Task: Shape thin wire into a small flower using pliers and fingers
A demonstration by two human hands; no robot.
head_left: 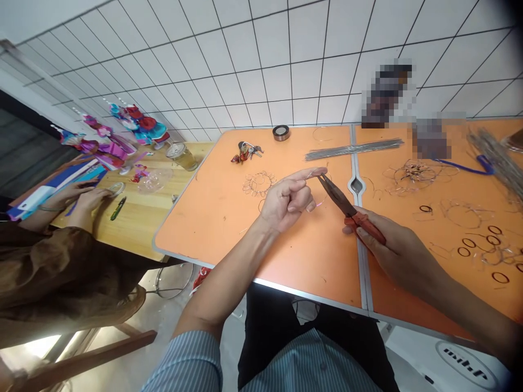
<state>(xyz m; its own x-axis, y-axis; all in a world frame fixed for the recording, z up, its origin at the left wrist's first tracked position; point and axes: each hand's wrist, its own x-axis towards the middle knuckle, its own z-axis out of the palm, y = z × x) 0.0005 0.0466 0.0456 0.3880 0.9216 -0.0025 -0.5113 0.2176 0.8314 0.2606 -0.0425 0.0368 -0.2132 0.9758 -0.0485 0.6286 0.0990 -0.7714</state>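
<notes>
My left hand (288, 200) hovers over the orange table (229, 218), fingers curled and pinching a thin bent wire (318, 175) near the fingertip. My right hand (392, 247) is closed round the red handles of long-nose pliers (343, 204). The dark jaws of the pliers point up-left and meet the wire at my left index fingertip. A looped wire flower shape (259, 183) lies on the table just beyond my left hand.
A bundle of straight wires (353, 149), a tape roll (281, 132), keys (244, 152), tangled wire shapes (414, 173) and several small dark rings (482, 239) lie on the orange table. Another person's hands (77, 198) work at a wooden table (139, 218) on the left, near colourful ornaments (122, 133) and a jar (182, 156).
</notes>
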